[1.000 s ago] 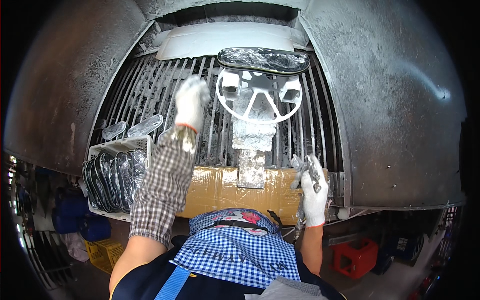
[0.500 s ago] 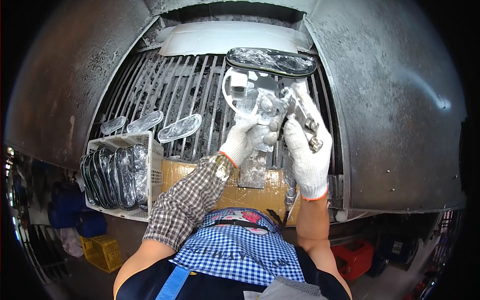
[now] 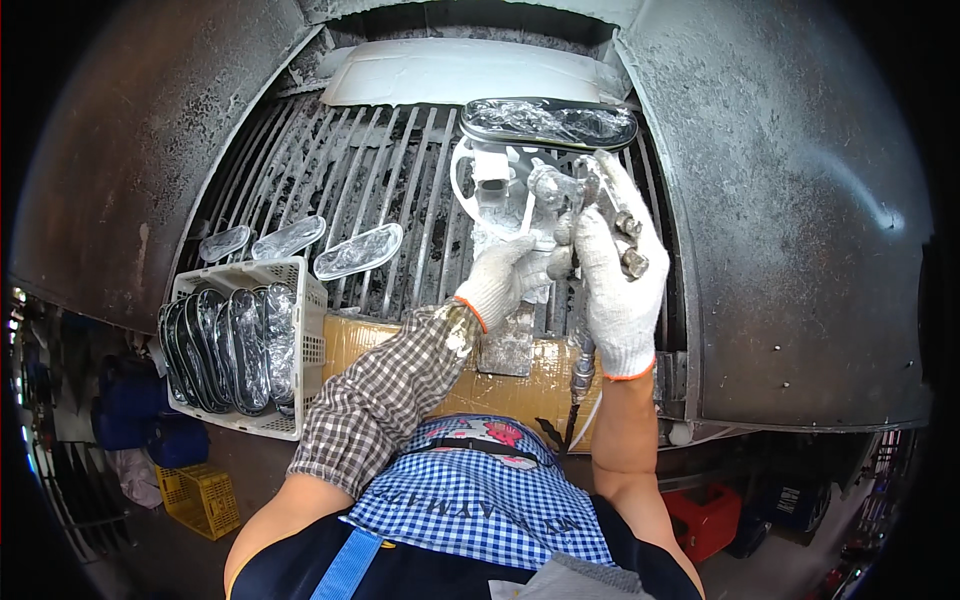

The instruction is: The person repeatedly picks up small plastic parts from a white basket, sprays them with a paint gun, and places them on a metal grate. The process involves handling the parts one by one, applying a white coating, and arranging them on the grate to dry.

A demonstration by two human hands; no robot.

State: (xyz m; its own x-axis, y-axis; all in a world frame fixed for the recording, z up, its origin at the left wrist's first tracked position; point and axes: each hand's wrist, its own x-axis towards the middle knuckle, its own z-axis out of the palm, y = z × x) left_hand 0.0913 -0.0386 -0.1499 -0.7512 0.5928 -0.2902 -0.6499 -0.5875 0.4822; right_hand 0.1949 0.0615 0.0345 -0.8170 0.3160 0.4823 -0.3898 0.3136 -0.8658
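Observation:
My right hand (image 3: pixel 624 290), in a white knit glove, is wrapped round a metal spray gun (image 3: pixel 552 187) with two knobs. A metal-fitted hose (image 3: pixel 582 372) hangs below it. My left hand (image 3: pixel 500 275), also gloved, is closed close to the gun's left side. A thin white strip (image 3: pixel 528 212) stands up from its fingertips; the fingers partly hide what it belongs to. Just beyond is a white ring-shaped frame (image 3: pixel 459 183) with a square tube (image 3: pixel 490 180). Behind that sits a black-rimmed oval piece (image 3: pixel 548 122) covered in clear film.
A white plastic basket (image 3: pixel 313 345) at the left holds several black-rimmed oval pieces (image 3: pixel 245 345). Three pale film-covered ovals (image 3: pixel 358 252) lie on the slatted metal grate (image 3: pixel 385 190). Dusty metal walls flank both sides. Brown taped board (image 3: pixel 375 345) runs along the front.
My left hand has shifted slightly right and up, the thin white strip moving with it. The spray gun has risen a little in my right hand. The view has shifted slightly.

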